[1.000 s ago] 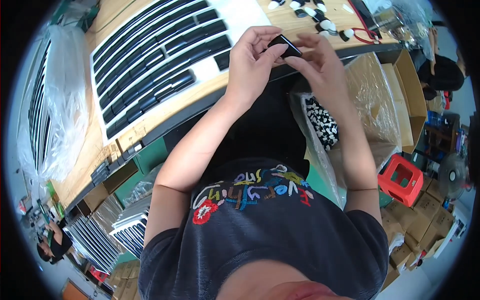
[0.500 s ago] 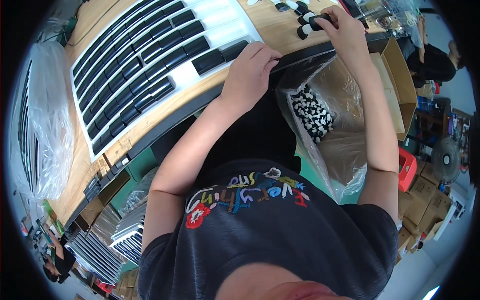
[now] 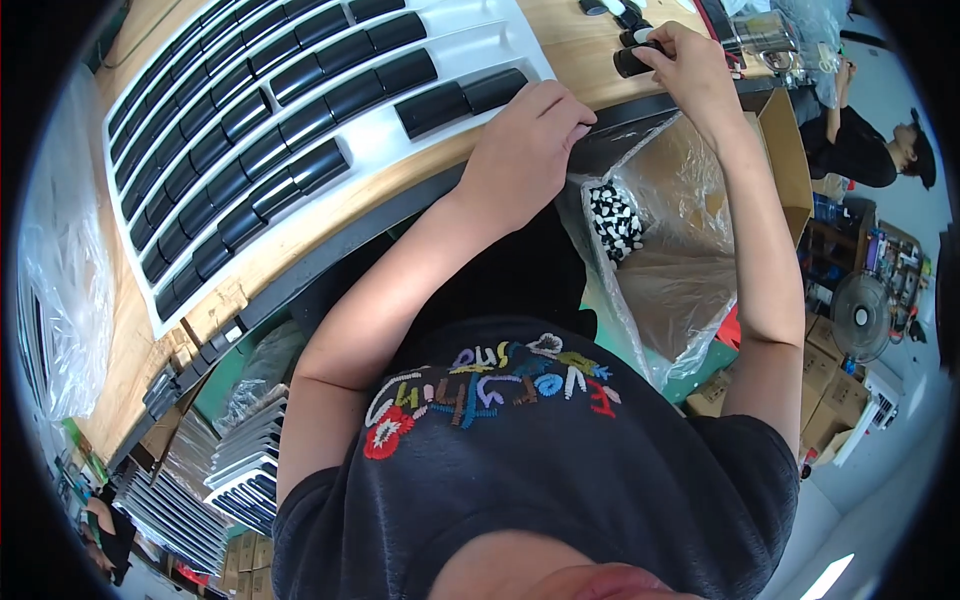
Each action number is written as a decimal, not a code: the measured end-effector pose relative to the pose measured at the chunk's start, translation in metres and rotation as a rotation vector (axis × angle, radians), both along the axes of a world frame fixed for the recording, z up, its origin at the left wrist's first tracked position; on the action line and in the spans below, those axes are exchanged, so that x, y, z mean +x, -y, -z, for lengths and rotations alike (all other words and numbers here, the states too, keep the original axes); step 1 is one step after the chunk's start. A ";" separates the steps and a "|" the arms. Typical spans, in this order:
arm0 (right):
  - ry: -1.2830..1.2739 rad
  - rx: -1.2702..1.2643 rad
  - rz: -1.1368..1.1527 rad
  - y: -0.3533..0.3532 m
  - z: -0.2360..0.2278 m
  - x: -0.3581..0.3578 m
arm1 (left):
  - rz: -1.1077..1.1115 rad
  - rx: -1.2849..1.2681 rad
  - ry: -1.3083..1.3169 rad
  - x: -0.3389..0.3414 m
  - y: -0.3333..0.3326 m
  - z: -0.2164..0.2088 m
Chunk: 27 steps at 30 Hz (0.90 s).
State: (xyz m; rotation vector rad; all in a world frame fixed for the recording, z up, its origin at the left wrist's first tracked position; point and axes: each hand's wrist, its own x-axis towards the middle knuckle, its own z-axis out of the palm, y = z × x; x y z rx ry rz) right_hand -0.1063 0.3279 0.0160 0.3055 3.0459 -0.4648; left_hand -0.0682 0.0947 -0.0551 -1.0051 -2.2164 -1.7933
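My left hand (image 3: 528,150) is closed in a pinch over the near table edge, beside the lower right corner of a white tray (image 3: 372,160). Whatever its fingertips hold, if anything, is hidden. Glossy black cylindrical pieces (image 3: 320,118) lie in curved rows in the tray; two of them (image 3: 462,102) sit just left of this hand. Farther right, my right hand (image 3: 692,75) grips a black cylindrical piece (image 3: 632,62) between thumb and fingers, low over the table. Beyond it are several small black-and-white pieces (image 3: 628,16).
Below the table edge, a plastic-lined carton (image 3: 670,270) holds many small black and white parts (image 3: 614,222). A clear jar (image 3: 765,35) stands at the far right. Clear plastic sheeting (image 3: 65,250) covers the left side. Stacked trays (image 3: 180,515) are at lower left; a person (image 3: 860,140) is at right.
The view has shifted, so the tray appears farther left and higher. My right hand has lowered the black piece toward the table. My left hand stays pinched beside the tray.
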 end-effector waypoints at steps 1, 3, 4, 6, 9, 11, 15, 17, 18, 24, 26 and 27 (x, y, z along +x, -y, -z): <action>0.000 0.012 -0.007 0.001 0.000 0.000 | -0.006 0.009 -0.016 0.000 0.000 0.001; -0.002 0.010 -0.012 0.001 0.002 0.002 | 0.001 0.016 -0.007 0.000 0.000 0.001; -0.012 0.008 -0.017 0.002 0.003 0.003 | 0.008 0.024 -0.006 0.000 -0.001 0.002; -0.004 0.075 -0.075 0.008 -0.001 0.001 | 0.009 0.015 -0.021 -0.001 -0.002 0.004; -0.057 0.154 -0.231 0.004 0.004 -0.004 | 0.014 0.003 -0.035 -0.002 -0.002 0.005; -0.119 0.167 -0.328 0.003 0.003 -0.004 | 0.018 0.001 -0.036 -0.003 -0.002 0.004; -0.165 0.096 -0.378 0.001 0.003 -0.011 | -0.004 0.007 -0.060 0.000 -0.001 0.000; -0.063 0.145 -0.448 -0.009 0.008 -0.016 | -0.010 -0.006 -0.065 0.004 0.002 -0.006; -0.078 0.127 -0.447 -0.014 0.010 -0.015 | 0.008 0.034 -0.092 0.007 0.006 -0.010; -0.148 -0.618 -0.054 0.024 0.012 0.030 | -0.289 -0.387 -0.435 -0.005 0.131 -0.045; -0.167 -0.804 -0.053 0.047 0.005 0.039 | -0.302 -0.654 -0.333 -0.005 0.174 -0.047; -0.173 -0.809 -0.049 0.053 0.009 0.037 | -0.282 -0.796 -0.369 -0.005 0.186 -0.048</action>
